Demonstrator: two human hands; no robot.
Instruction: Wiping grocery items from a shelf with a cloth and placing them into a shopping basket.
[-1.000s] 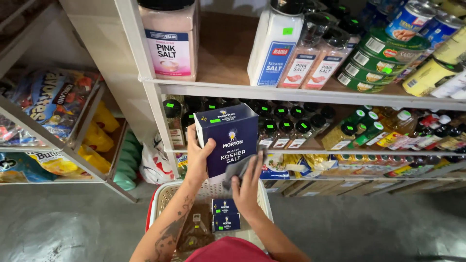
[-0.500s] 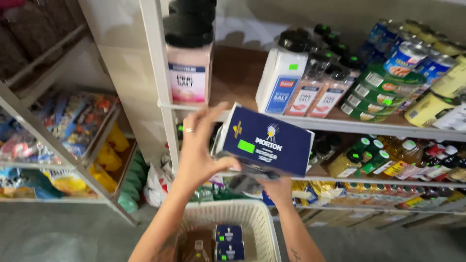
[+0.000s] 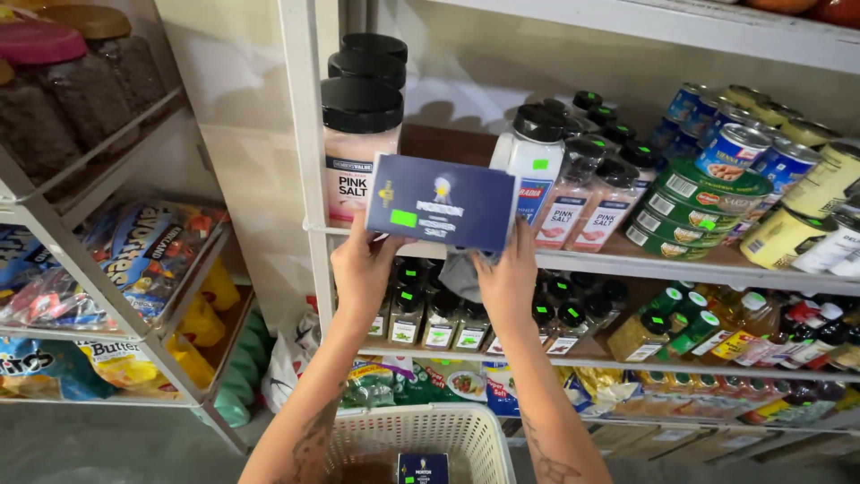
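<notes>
A dark blue salt box (image 3: 442,203) with a small green sticker lies sideways at the front edge of the white shelf (image 3: 681,266), in the gap between the pink salt jars. My left hand (image 3: 363,269) grips its lower left corner. My right hand (image 3: 508,278) holds its lower right corner and also pinches a grey cloth (image 3: 460,272) beneath it. A big pink salt jar with a black lid (image 3: 360,148) stands just left of the box. A white salt bottle (image 3: 528,161) stands just right of it.
A white plastic basket (image 3: 414,442) below my arms holds another dark blue box (image 3: 423,468). Small black-capped spice jars (image 3: 430,314) fill the shelf beneath. Stacked cans (image 3: 743,188) sit at right. A slanted rack with snack bags (image 3: 134,260) stands at left.
Both hands lifted the blue box from above the basket to the salt shelf and turned it sideways. The view tilted upward.
</notes>
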